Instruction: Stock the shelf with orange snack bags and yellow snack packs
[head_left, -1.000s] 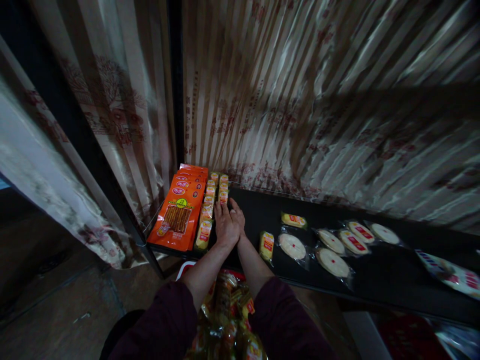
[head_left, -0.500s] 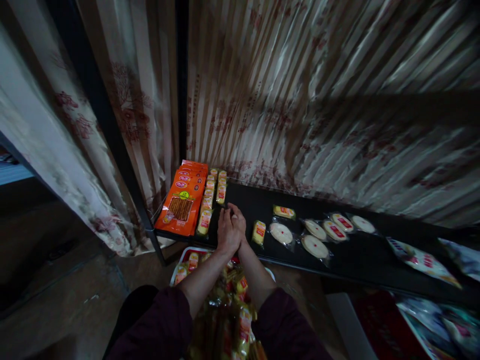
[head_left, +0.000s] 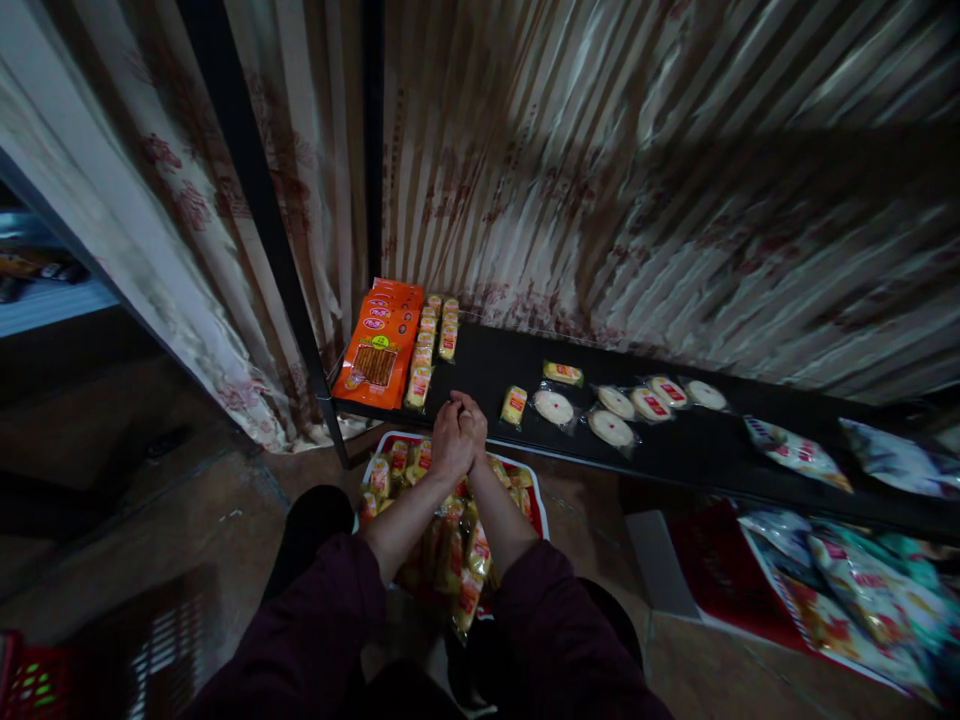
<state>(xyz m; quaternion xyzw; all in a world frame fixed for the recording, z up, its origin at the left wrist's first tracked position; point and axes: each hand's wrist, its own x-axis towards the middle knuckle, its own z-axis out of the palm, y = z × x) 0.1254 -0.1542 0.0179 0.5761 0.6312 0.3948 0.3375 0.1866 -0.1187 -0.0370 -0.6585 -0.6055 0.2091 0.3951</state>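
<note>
My left hand (head_left: 453,440) and my right hand (head_left: 471,428) are pressed together, one against the other, at the front edge of the black shelf (head_left: 487,375). The fingers are closed; whatever lies between the palms, if anything, is hidden. Below them stands a white-rimmed tub (head_left: 541,500) with a red inside, full of small wrapped snack cakes (head_left: 478,548). On the shelf, beyond my hands to the left, wrapped cakes (head_left: 424,355) stand in two rows. A single wrapped cake (head_left: 514,405) lies just to the right of my hands.
Orange snack packets (head_left: 375,355) overlap at the shelf's left end, by a black post (head_left: 281,245). Round wrapped cakes (head_left: 553,406) and larger bags (head_left: 799,452) lie rightward. A box of bags (head_left: 720,560) sits below; a red basket (head_left: 45,675) is at lower left.
My joined hands have drawn back from over the shelf to its front edge, above the tub. The view has tilted down, showing more of the tub and floor.
</note>
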